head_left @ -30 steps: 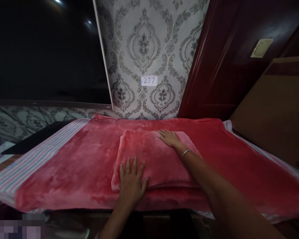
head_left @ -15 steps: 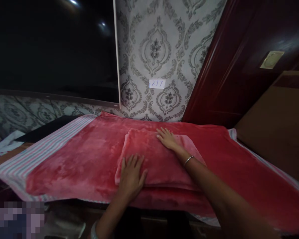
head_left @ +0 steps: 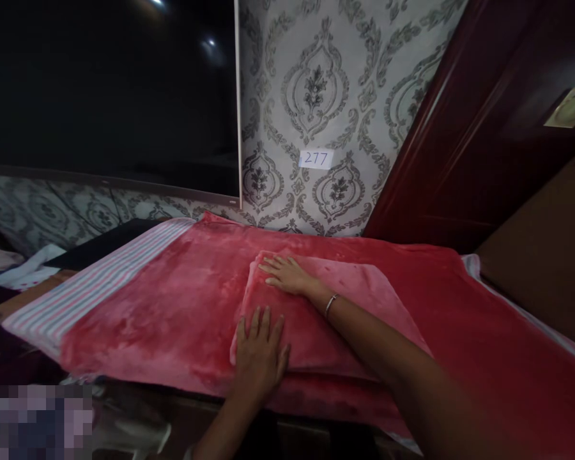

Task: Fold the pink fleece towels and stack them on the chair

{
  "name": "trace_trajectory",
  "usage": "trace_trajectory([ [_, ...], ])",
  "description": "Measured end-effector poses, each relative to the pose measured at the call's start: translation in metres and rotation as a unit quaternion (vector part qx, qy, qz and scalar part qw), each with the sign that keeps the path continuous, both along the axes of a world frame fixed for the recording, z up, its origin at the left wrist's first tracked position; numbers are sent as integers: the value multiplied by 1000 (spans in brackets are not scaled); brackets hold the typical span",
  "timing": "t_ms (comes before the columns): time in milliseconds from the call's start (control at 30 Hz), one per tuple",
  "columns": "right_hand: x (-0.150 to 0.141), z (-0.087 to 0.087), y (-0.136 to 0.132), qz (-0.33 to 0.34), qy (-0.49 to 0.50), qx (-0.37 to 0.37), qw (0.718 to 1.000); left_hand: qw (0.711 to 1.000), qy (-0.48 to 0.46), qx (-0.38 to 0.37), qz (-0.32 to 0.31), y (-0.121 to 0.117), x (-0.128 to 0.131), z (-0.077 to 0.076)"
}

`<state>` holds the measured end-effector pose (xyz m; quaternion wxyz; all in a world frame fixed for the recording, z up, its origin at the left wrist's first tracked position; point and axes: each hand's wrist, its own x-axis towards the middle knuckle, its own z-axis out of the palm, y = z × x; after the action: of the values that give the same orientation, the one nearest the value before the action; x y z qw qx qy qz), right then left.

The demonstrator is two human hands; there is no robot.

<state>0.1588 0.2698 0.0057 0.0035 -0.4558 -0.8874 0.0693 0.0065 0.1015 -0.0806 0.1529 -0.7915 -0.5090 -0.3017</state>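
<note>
A folded pink-red plush blanket (head_left: 326, 326) lies on a larger red plush cloth (head_left: 172, 306) spread over a striped sheet (head_left: 100, 281). My left hand (head_left: 261, 351) rests flat on the folded blanket's near left corner, fingers spread. Palm down near its far left corner, my right hand (head_left: 287, 275) presses on the pile with fingers stretched out. A bracelet (head_left: 331, 305) circles my right wrist. My right forearm crosses the blanket and hides part of its near right side.
A large dark television screen (head_left: 110, 96) is on the patterned wall (head_left: 311, 83), beside a paper label reading 277 (head_left: 316, 159). To the right stand a dark red door (head_left: 460, 140) and a brown cardboard box (head_left: 546, 243). White cloth (head_left: 33, 268) lies at the far left.
My right hand has slid left across the folded blanket towards its far left corner. My left hand stays at the near left corner. The view has shifted slightly left.
</note>
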Motion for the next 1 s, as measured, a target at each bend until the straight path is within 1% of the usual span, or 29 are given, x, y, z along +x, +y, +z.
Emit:
trace_trajectory([
  [100,7,1,18,-62,-10,-15,998,1000,1,4,-2,0,-2,-2],
  [200,13,0,26,-116,-1,-30,993,1000,8,-14,-11,0,-3,-3],
  [400,16,-6,25,-136,16,-21,990,998,-9,-59,-15,0,-5,-4],
  [600,16,4,16,-159,29,-15,987,997,-18,-74,-8,-3,0,4],
  [700,25,10,0,-156,31,3,987,997,-14,-80,-5,-4,2,8],
  [767,39,11,-18,-149,34,13,988,996,-3,-87,-5,-5,2,11],
  [833,58,10,-39,-156,38,8,987,995,10,-103,-5,-5,-1,15],
  [900,78,6,-62,-171,43,4,984,991,20,-130,-9,-5,-5,24],
  [1000,98,-3,-98,-170,54,22,984,983,34,-177,-35,-2,-8,47],
])
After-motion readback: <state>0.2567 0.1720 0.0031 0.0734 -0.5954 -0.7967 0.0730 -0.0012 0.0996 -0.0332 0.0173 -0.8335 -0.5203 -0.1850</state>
